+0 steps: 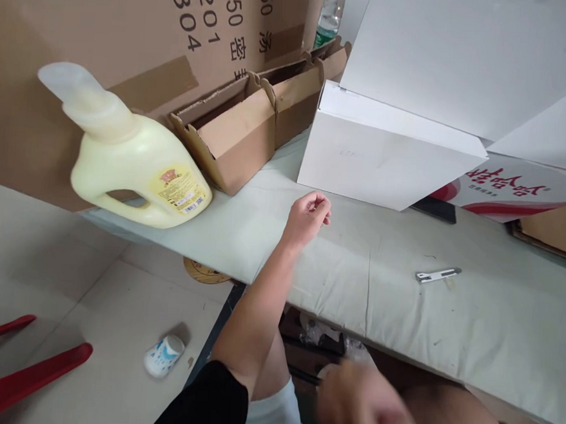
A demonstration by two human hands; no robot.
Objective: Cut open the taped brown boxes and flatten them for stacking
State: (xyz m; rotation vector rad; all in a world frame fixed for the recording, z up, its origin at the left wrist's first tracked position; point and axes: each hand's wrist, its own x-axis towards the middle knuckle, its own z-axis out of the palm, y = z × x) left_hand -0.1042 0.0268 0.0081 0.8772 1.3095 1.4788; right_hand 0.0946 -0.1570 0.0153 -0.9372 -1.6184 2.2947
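My left hand (310, 215) is held over the cloth-covered table (347, 262), just in front of an upright white box (364, 156). Its fingers are curled together, and whatever may be between them is hidden. Low in the view, near my lap, my right hand (366, 405) is smeared by motion, so its fingers do not show clearly. On the table to the right lies a white utility knife (437, 274), apart from both hands.
A pale yellow jug (143, 170) stands at the left table edge, beside open cardboard trays (240, 135). Behind are a large carton (131, 20) and a plastic bottle (330, 15). A dark flat object (435, 210) lies by the boxes. A paper cup (163, 357) is on the floor.
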